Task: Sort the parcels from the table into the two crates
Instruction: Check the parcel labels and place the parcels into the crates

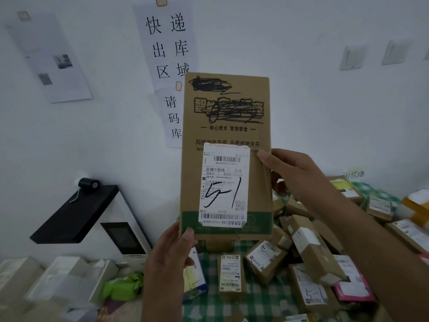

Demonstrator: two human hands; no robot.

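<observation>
I hold a tall brown cardboard parcel upright in front of me, above the table. Its white shipping label faces me with "5-1" handwritten on it. My left hand grips the bottom left corner, thumb on the front. My right hand pinches the right edge at mid height. Several more parcels lie in a heap on the green checked tablecloth below. No crate is in view.
A white machine with a black top and a small screen stands at the left against the wall. White boxes and a green bag lie at the lower left. Paper signs hang on the wall behind.
</observation>
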